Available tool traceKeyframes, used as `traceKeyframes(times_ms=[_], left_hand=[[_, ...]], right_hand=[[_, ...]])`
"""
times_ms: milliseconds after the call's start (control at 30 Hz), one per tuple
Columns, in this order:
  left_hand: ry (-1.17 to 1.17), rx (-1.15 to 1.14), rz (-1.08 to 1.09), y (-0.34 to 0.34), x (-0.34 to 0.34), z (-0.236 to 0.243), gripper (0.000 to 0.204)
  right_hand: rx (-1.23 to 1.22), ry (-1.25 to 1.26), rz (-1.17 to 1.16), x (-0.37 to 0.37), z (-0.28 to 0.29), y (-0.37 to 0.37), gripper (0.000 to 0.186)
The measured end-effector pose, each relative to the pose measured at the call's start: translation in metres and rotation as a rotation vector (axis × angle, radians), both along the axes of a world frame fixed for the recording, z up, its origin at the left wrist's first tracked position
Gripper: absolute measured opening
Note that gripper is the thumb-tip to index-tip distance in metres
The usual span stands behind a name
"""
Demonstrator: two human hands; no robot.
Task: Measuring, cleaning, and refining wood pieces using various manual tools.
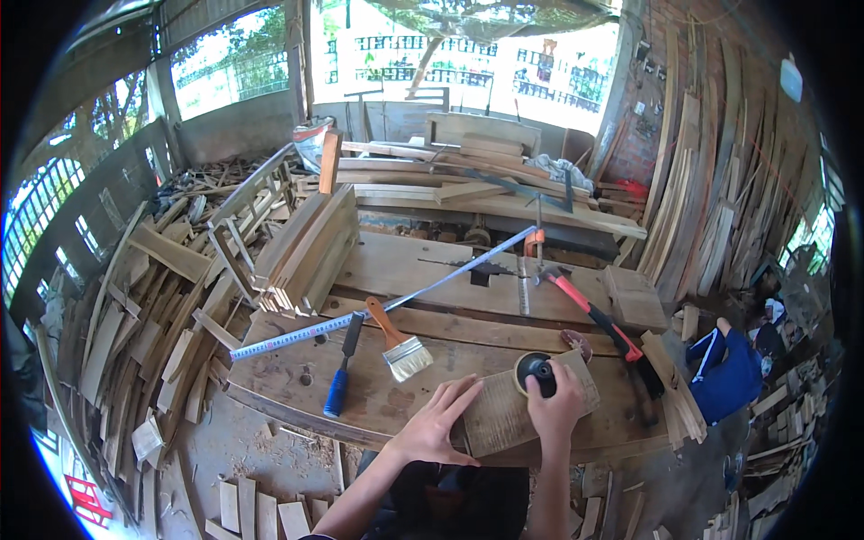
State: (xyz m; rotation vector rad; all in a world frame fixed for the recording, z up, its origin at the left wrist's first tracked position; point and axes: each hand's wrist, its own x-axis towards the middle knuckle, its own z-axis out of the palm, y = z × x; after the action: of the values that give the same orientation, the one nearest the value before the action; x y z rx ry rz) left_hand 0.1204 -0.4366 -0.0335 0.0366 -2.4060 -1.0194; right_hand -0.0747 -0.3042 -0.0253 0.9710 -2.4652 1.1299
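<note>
My right hand [553,405] is closed round the black knob of a round hand sanding pad [531,367], which rests on the upper face of a short wooden board [498,420]. At the board's left end my left hand [438,425] grips it, thumb along the near edge and fingers toward the far one. The board lies at the front of the workbench. Left of it are a paintbrush [400,346] with pale bristles and a blue-handled chisel [340,371]. A claw hammer [594,315] with a red and black handle lies beyond, to the right.
A measuring tape [387,301] stretches diagonally across the workbench [423,319]. Thick boards [310,252] are stacked at its left rear; an orange clamp [535,241] stands behind. Scrap wood [135,351] piles up at left. A person in blue [727,378] crouches at right, near leaning planks [720,162].
</note>
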Motion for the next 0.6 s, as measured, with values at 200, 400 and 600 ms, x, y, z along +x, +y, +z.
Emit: traceKeyframes(times_ms=[200, 400, 600], left_hand=[[-0.03, 0.059, 0.023, 0.002, 0.004, -0.001, 0.125], [0.01, 0.021, 0.024, 0.002, -0.001, 0.001, 0.127], [-0.009, -0.005, 0.015, 0.0, -0.001, 0.002, 0.128]], right_hand=[[-0.135, -0.002, 0.393, 0.028, -0.001, 0.007, 0.037], [-0.087, -0.014, 0.12, -0.008, -0.007, 0.025, 0.034], [-0.101, 0.08, 0.197, 0.005, 0.0, -0.015, 0.056]])
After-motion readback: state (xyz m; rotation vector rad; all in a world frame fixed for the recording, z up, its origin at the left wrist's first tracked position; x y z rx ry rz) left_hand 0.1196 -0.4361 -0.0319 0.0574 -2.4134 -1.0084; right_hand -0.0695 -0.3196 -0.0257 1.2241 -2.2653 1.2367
